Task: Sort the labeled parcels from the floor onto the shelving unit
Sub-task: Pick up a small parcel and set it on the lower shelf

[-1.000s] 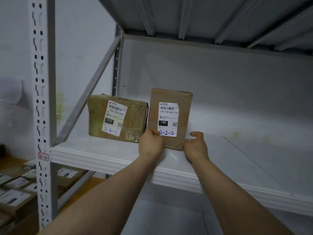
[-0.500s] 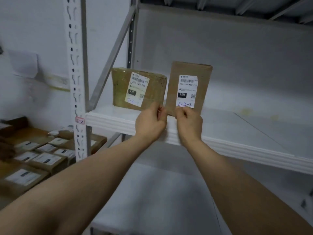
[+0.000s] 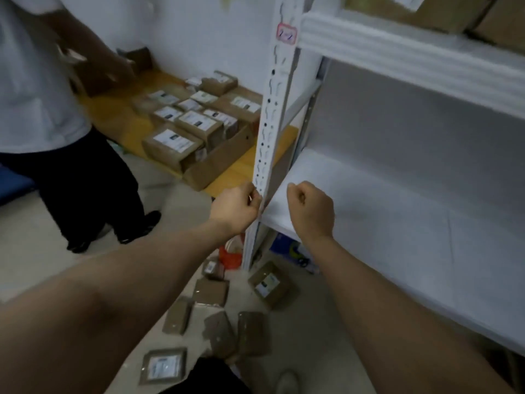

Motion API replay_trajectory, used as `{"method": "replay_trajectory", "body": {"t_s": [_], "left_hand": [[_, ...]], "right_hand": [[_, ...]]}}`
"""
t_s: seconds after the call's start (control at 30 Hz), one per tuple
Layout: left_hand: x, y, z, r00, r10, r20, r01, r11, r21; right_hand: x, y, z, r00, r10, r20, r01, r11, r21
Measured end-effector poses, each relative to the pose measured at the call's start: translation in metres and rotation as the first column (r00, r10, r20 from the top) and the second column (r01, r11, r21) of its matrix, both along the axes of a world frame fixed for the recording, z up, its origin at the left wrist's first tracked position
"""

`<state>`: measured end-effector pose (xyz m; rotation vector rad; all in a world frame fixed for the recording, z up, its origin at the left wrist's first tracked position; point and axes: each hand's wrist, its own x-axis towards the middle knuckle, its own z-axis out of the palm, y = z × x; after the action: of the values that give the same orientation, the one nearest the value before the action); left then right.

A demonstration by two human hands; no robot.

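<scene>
A person (image 3: 42,109) in a white top and dark trousers stands on the far left, on the floor (image 3: 42,265). Past them, by the wall, a low open box (image 3: 218,163) lies on the floor. It is full of boxed parcels (image 3: 196,122), brown with white labels, packed side by side.

Closer to us, loose parcels (image 3: 211,292) lie spread on the floor under our arms. Some show a white label and some show only a plain brown side. One with a label lies near our feet. Another lies just beside the foot of the post.

Our left grip (image 3: 235,209) is curled into a fist and holds nothing. It is right beside the white post (image 3: 272,109), which has holes in it. We cannot tell if the fingers touch the post. A pink tag (image 3: 287,32) is stuck high up on the post.

Our right grip (image 3: 311,211) is curled tight too and holds nothing. It hangs over the front left corner of the white shelf (image 3: 397,223).

At the top right, brown top parcels (image 3: 426,9) sit on the upper shelf (image 3: 397,49).
</scene>
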<state>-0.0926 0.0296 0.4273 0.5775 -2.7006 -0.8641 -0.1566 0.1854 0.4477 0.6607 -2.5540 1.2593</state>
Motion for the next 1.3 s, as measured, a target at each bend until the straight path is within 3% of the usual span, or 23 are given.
{"method": "replay_trajectory", "body": {"t_s": [0.17,0.3,0.43,0.63,0.87,1.1,1.3], "left_hand": [[0.046,-0.025,-0.069,0.970,-0.031,0.241,0.001,0.993,0.121],[0.085,-0.035,-0.121,0.912,-0.031,0.409,-0.080,0.965,0.250],[0.110,-0.047,-0.174,0.844,0.019,0.535,-0.213,0.929,0.303],[0.138,-0.070,-0.248,0.717,0.117,0.687,-0.501,0.772,0.392],[0.179,-0.100,-0.354,0.610,0.240,0.755,-0.665,0.674,0.322],[0.185,-0.130,-0.508,0.557,0.325,0.765,-0.718,0.651,0.246],[0.173,-0.138,-0.662,0.495,0.357,0.792,-0.730,0.665,0.156]], "right_hand": [[0.037,-0.019,-0.093,0.946,-0.066,0.319,0.007,0.983,0.182],[0.067,-0.025,-0.154,0.842,-0.015,0.540,-0.095,0.980,0.175],[0.084,-0.040,-0.204,0.754,-0.020,0.657,-0.147,0.969,0.199],[0.094,-0.077,-0.290,0.478,-0.072,0.875,-0.275,0.934,0.227],[0.120,-0.126,-0.402,0.281,-0.092,0.955,-0.387,0.900,0.201],[0.119,-0.172,-0.533,0.298,-0.056,0.953,-0.496,0.844,0.205],[0.112,-0.200,-0.671,0.259,-0.029,0.965,-0.545,0.821,0.171]]}}
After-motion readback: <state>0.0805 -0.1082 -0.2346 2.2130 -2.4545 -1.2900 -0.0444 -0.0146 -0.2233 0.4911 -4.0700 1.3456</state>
